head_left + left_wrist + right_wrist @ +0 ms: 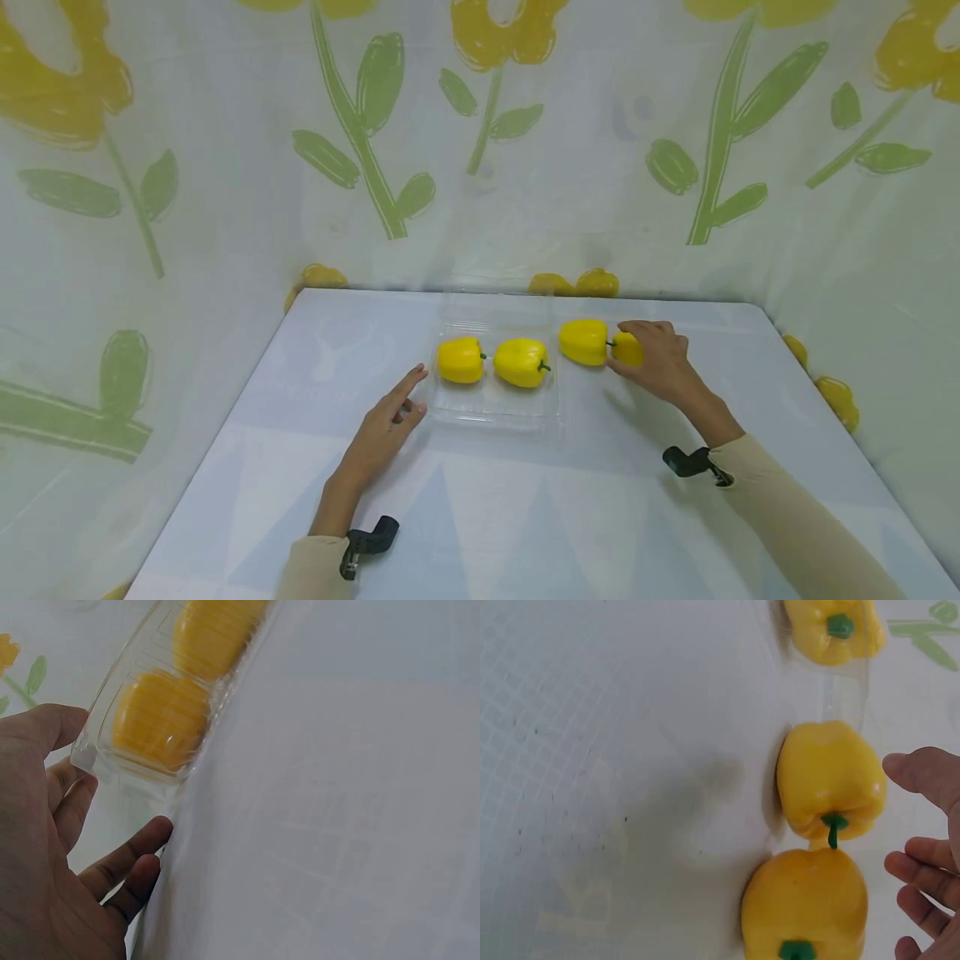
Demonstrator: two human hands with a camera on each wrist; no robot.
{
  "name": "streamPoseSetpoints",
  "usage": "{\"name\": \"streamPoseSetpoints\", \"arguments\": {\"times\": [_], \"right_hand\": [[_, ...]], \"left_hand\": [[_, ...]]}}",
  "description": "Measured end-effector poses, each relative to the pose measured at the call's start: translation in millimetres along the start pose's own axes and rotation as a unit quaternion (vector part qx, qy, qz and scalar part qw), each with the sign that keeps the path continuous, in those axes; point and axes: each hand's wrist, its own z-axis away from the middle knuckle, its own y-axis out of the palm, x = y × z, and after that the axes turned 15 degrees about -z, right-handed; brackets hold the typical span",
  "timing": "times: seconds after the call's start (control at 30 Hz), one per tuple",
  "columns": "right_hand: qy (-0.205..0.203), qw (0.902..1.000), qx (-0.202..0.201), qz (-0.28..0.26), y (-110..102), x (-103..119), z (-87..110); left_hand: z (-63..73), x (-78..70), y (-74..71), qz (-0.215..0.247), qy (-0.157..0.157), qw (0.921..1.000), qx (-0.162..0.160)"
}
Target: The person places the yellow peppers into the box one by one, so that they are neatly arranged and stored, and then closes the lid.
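Two yellow bell peppers (461, 360) (521, 362) lie side by side in a clear plastic container (495, 408). My left hand (378, 437) is at the container's left edge; its fingers are loosely extended, with a fingertip right at the rim in the left wrist view. To the right of the container, a third yellow pepper (583, 342) lies on the table, stem toward the right. A fourth pepper (628, 350), partly hidden in the head view, sits beside it under my right hand (660, 362). Thumb and fingers are spread, apart from the peppers in the right wrist view.
The white table (337, 350) has a pale blue triangle pattern at its near side. A curtain (570, 167) printed with yellow flowers hangs behind and around it. Black wrist cameras (369, 546) (697, 463) sit on both wrists. The container's clear lid (495, 307) stands toward the back.
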Motion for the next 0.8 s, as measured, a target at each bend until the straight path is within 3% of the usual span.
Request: {"name": "streamPoseSetpoints", "arguments": {"times": [0.53, 0.8], "right_hand": [[0.034, 0.9994, -0.003, 0.01, -9, -19, 4.6], [0.04, 0.9985, -0.025, 0.029, -10, -32, 8.1]], "left_hand": [[2.3, -2.6, -2.2, -0.002, 0.003, 1.0, -0.003], [2.1, -2.7, -2.4, 0.0, 0.008, 1.0, -0.003]]}}
